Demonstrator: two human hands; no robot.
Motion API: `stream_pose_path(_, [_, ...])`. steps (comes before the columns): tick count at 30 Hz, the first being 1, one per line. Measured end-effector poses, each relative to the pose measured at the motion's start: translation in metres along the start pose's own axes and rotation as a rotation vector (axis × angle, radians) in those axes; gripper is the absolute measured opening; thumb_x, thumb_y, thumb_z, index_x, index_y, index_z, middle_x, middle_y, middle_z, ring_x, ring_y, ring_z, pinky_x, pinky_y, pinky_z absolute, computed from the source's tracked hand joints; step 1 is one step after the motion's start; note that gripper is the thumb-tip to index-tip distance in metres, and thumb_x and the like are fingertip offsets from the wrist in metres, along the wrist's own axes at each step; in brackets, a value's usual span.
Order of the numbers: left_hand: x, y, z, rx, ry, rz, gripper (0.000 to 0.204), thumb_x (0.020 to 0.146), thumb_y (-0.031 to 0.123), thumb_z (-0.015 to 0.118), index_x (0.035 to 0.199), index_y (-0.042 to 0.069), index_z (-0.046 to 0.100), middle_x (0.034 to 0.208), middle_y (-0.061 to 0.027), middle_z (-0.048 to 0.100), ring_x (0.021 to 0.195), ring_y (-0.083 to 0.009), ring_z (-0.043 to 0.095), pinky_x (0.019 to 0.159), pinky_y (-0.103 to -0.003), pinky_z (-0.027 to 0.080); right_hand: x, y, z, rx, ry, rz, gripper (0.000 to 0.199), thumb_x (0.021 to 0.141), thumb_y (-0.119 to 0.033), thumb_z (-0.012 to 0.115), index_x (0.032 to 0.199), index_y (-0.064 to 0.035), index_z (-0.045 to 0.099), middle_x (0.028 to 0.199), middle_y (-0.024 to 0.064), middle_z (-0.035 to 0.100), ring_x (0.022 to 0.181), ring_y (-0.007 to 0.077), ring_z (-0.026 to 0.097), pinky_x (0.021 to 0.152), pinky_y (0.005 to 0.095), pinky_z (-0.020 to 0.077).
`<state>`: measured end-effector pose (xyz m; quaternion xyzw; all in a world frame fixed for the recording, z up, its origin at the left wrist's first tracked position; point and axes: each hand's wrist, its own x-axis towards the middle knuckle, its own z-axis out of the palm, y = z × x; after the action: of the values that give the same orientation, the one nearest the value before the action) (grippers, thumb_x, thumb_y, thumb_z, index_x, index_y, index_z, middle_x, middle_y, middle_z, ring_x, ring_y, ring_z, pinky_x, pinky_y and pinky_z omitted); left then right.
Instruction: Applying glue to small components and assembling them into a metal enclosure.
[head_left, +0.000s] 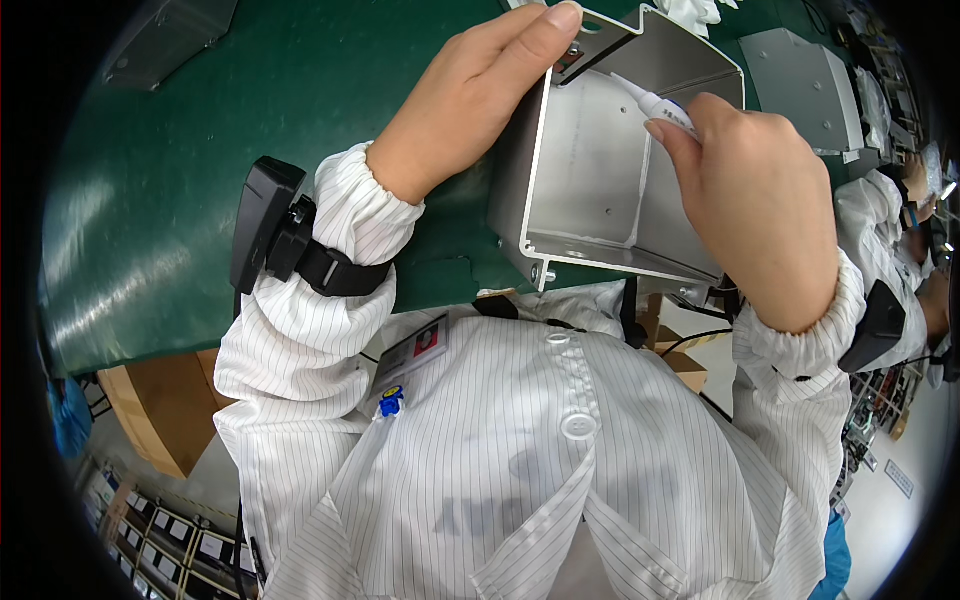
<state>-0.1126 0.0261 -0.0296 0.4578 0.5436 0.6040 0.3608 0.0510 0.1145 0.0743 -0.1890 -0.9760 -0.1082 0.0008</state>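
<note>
An open sheet-metal box [580, 180] stands tilted on the green table, its opening facing me. My left hand [475, 95] grips its upper left edge, the thumb lying along the rim and the other fingers mostly hidden behind it. Between the thumb and fingers of my right hand [765, 190] is a white glue tube [660, 106] with a tapered nozzle. The nozzle points into the box toward its upper left inner corner; whether it touches metal I cannot tell. A whitish bead [641, 195] runs down an inner seam. Near my left thumb sits a small copper-coloured part [571, 60].
The green table [200, 190] stretches left. Grey metal housings lie at the far left [165, 40] and at the right [800, 85]. White crumpled material [690, 14] is behind the box. A cardboard box [165, 410] stands below the table. Another person's sleeve [880, 230] shows at the right.
</note>
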Motion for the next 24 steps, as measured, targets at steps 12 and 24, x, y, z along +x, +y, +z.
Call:
stream_pose_path(12, [0.003,0.006,0.001,-0.009,0.118,0.094,0.04,0.095,0.038,0.042,0.095,0.0,0.056,0.08,-0.0044,0.056,0.074,-0.0125,0.049,0.07,-0.024,0.041,-0.033,0.042,-0.03,1.047,0.335,0.278,0.031,0.094,-0.026,0.05,0.09,0.0044,0.059,0.067,0.0078,0.06,0.052,0.0108,0.052,0.049,0.0207,0.0398])
stream_pose_path(24, [-0.084,0.053,0.022,0.719,0.282,0.707,0.033,0.074,0.024,0.068,0.101,0.007,0.06,0.097,-0.008,0.054,0.085,-0.0238,0.05,0.075,-0.035,0.039,0.037,0.087,0.098,1.767,0.62,0.327,0.036,0.095,-0.029,0.046,0.095,0.0047,0.057,0.072,0.0092,0.06,0.058,0.012,0.054,0.056,0.0216,0.0427])
